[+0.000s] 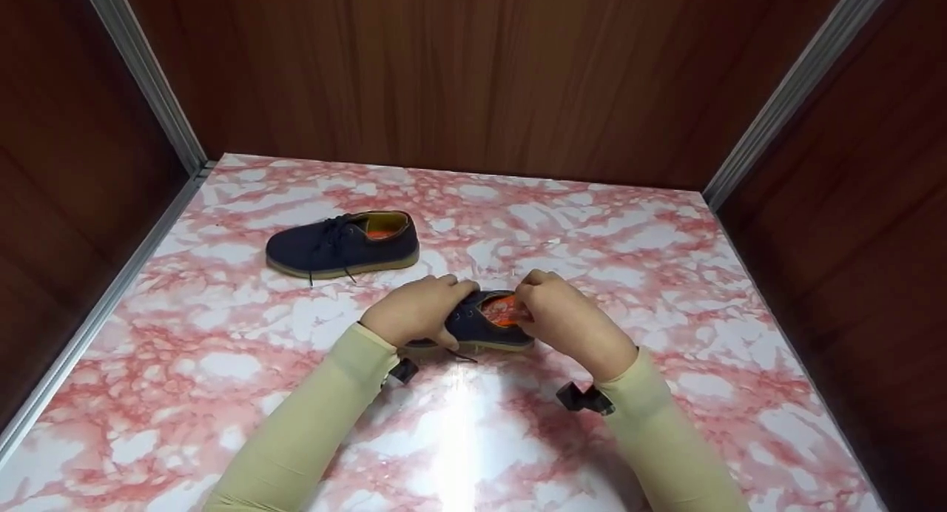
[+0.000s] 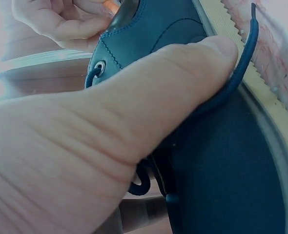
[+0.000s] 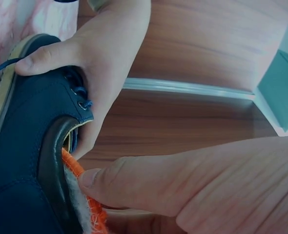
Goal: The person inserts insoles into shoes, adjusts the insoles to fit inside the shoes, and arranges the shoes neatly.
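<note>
A navy lace-up shoe (image 1: 473, 328) with a tan sole stands on the table, toe to the left. My left hand (image 1: 416, 312) grips it over the laced front. In the left wrist view the thumb (image 2: 178, 73) presses the shoe's side beside a loose lace (image 2: 245, 58). At the heel opening, my right hand (image 1: 566, 316) pinches an orange insole (image 1: 499, 310). The right wrist view shows the thumb on the insole's orange edge (image 3: 96, 214), which rises above the collar with a fuzzy grey-white layer. The toe is mostly hidden under the left hand.
A matching navy shoe (image 1: 307, 247) sits farther back on the left, its laces trailing and orange showing inside. The red-and-white marbled tabletop (image 1: 629, 238) is enclosed by brown wood-grain panels (image 1: 473, 75) with metal corner rails (image 1: 792, 90).
</note>
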### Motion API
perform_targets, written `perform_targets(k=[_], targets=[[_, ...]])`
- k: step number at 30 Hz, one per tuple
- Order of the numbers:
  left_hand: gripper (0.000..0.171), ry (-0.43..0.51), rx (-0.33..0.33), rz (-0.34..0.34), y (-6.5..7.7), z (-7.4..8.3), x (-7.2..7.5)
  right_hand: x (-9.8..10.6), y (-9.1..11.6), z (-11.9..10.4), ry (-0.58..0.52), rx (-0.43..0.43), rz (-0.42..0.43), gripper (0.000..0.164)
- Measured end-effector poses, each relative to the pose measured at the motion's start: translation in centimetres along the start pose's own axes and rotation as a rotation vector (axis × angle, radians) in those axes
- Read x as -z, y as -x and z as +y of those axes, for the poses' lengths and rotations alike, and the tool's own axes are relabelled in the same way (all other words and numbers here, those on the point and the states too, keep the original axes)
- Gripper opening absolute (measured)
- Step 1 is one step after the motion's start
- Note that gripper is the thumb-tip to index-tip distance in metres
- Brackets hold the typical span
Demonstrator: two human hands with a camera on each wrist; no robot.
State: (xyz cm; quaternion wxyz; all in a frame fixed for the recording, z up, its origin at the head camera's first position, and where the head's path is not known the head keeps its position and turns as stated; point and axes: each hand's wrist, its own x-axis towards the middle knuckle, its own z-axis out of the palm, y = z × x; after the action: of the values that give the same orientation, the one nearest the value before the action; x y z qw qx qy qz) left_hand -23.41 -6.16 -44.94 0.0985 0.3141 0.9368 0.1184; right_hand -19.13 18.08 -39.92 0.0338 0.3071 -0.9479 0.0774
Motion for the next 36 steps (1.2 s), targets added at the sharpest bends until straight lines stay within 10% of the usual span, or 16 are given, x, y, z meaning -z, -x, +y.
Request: perform_targets(k=[36], targets=[[0.096,-0.001,-0.007,0.012,-0.1,-0.2,-0.2,0.2,-0.1,0.3,-0.036,-0.099,-0.035,0.007]])
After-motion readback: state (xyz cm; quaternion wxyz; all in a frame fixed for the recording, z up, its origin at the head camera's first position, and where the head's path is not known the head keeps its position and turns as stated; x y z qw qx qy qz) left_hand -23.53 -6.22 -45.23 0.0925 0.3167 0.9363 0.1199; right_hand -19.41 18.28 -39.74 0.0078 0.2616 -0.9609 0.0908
